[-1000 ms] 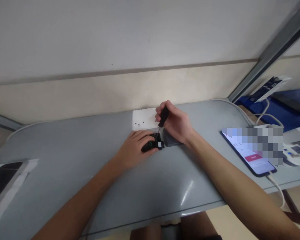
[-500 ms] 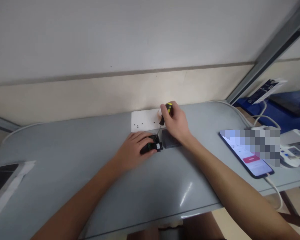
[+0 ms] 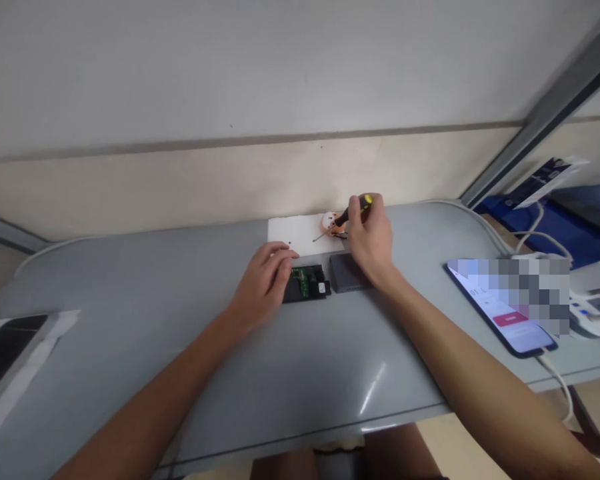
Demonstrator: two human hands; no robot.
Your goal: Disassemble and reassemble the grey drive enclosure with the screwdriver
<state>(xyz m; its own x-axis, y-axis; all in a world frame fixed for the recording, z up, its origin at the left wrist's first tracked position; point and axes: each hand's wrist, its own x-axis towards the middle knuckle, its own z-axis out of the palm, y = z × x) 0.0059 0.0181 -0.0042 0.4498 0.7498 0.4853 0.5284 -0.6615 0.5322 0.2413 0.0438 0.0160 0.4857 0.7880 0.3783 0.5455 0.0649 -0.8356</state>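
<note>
Nothing reads clearly: neither digits (image 3: 478, 292) on the smartphone (image 3: 515, 333) at right, print (image 3: 546, 177) on the far-right box (image 3: 533, 190), nor the white label (image 3: 322, 288) on the electronic device (image 3: 310, 273).

The grey worktop (image 3: 300, 380) carries a white sheet (image 3: 300, 235) near its far edge. Nearer lies a black housing (image 3: 313, 291) with a green circuit board (image 3: 304, 287), and just beside it a dark grey case (image 3: 346, 276). At right lies a smartphone (image 3: 527, 340).

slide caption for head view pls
Right hand holds a screwdriver pointed at a white sheet; left hand partly covers a black device.
</note>
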